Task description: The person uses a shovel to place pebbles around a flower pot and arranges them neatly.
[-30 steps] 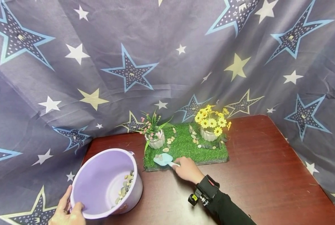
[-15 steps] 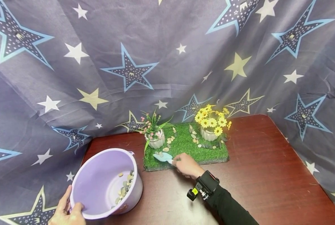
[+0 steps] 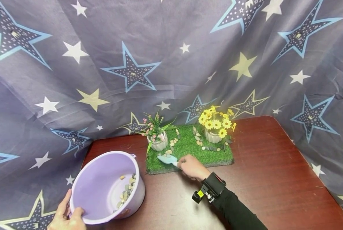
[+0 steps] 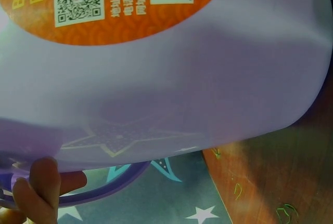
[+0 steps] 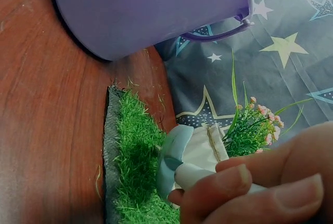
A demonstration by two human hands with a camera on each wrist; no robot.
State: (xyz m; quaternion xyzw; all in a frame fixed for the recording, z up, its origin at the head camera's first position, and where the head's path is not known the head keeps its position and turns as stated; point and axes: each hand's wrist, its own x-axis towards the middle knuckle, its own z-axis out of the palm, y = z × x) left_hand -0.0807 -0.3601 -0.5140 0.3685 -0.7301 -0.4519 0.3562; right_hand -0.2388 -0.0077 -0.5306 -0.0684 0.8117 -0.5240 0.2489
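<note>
My right hand (image 3: 192, 167) grips the white handle of a small garden trowel (image 3: 167, 159) with a pale blue blade. That blade is tilted low over the front left part of the artificial turf (image 3: 188, 156), with pebbles (image 3: 168, 154) at its upper edge. In the right wrist view, fingers curl round the trowel handle (image 5: 192, 175). My left hand (image 3: 67, 212) holds the rim of a lilac bucket (image 3: 95, 182), fingers outside and thumb over the edge. The bucket leans, and several pebbles (image 3: 126, 191) lie inside it.
A white pot with pink flowers (image 3: 159, 143) stands behind the trowel; a pot with yellow flowers (image 3: 213, 135) stands on the turf's right. Pebble rows (image 3: 172, 143) run beside both pots. Under everything is a reddish-brown table (image 3: 269, 172), backed by a star-patterned cloth (image 3: 171, 73).
My right hand has turned the trowel, so its blade has gone from nearly flat to tilted. One pebble now shows apart from the others in the bucket. My left hand stays on the rim.
</note>
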